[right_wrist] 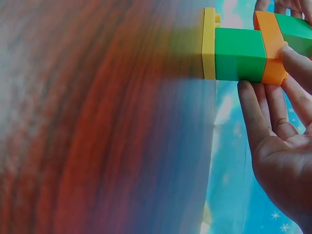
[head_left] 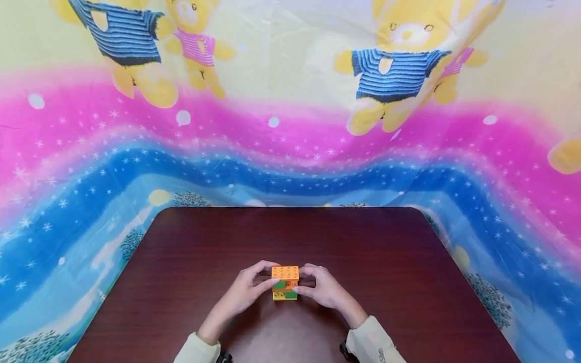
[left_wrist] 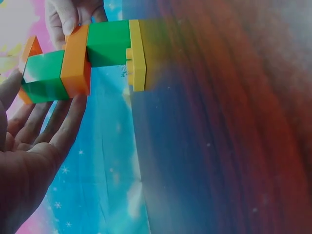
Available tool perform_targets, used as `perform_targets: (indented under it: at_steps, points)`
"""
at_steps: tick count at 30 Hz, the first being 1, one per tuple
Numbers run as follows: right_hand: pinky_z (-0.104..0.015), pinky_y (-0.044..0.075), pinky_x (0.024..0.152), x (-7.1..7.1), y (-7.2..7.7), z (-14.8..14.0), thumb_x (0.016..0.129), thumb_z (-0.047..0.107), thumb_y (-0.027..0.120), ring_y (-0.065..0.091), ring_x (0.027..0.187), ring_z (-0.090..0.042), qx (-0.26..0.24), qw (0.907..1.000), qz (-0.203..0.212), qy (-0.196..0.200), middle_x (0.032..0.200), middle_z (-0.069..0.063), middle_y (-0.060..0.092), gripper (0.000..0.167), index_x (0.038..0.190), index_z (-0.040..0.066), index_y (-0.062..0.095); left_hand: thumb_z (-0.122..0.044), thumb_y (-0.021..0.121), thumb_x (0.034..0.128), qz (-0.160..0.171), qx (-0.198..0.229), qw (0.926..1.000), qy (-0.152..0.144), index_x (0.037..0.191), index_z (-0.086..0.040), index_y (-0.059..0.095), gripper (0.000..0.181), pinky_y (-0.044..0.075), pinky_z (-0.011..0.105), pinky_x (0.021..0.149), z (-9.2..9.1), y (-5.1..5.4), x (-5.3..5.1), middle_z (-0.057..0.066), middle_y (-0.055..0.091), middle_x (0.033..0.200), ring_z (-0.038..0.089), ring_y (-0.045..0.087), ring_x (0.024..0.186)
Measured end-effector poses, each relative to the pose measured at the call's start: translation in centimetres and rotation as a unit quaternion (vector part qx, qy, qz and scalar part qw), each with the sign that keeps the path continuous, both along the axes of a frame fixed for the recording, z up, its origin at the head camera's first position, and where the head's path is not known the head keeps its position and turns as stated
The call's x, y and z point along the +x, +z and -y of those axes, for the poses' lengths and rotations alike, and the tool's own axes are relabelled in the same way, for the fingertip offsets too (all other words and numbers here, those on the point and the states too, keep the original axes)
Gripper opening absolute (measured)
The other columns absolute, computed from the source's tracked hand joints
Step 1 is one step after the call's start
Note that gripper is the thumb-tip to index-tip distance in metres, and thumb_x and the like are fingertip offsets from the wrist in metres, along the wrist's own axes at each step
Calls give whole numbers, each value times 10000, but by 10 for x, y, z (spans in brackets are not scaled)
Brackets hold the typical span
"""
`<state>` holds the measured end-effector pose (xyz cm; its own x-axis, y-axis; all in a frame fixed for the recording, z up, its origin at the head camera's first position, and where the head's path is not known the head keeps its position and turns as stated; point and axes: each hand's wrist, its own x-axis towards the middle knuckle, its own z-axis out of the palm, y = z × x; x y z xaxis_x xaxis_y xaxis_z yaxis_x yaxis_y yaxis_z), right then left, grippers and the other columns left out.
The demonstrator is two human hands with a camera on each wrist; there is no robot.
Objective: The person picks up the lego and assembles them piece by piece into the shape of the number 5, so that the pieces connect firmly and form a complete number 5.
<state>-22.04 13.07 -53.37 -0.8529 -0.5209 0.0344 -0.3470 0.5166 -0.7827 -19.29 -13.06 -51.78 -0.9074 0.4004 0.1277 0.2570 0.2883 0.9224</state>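
Observation:
Near the middle of the table, a small stack of toy building bricks stands upright between both hands. From the bottom it has a yellow plate, a green brick off to the right, an orange plate, another green brick off to the left, and an orange plate on top. My left hand holds the upper left part, thumb in front and fingers round the side. On the other side my right hand grips the stack around the middle orange plate and the lower green brick.
The dark red-brown table has a glossy wood-grain top with rounded far corners. Behind it and along both sides hangs a cloth printed with teddy bears and snowflakes. Pale sleeves cover both forearms.

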Motion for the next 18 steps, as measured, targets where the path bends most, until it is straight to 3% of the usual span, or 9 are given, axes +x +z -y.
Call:
perform_targets:
  at_steps: [5, 10, 18]
  points:
    - [-382, 592, 945, 2, -1, 2, 941, 276, 783, 697, 1074, -182, -117, 9999, 50, 96, 1091, 67, 673, 281, 1198, 171, 737, -268, 734, 977, -178, -111, 9997, -97, 1305, -222, 643, 344, 584, 313, 945, 4, -1, 0, 0, 713, 1218, 174, 707, 1116]
    - [-364, 591, 946, 3, -1, 3, 948, 289, 774, 694, 1083, -179, -110, 9998, 107, 104, 1095, 83, 670, 283, 1213, 199, 735, -289, 746, 967, -370, -248, 9990, 10, 1273, -245, 658, 321, 588, 287, 903, 5, -4, 0, -32, 725, 1177, 147, 718, 1073]
    - [-372, 595, 931, 1, 0, 1, 951, 288, 772, 704, 1063, -183, -148, 9997, -101, 145, 1078, 55, 671, 272, 1187, 156, 738, -320, 725, 977, -331, -271, 9991, -36, 1268, -239, 646, 312, 590, 318, 909, 2, -2, -2, -31, 715, 1173, 153, 711, 1072]
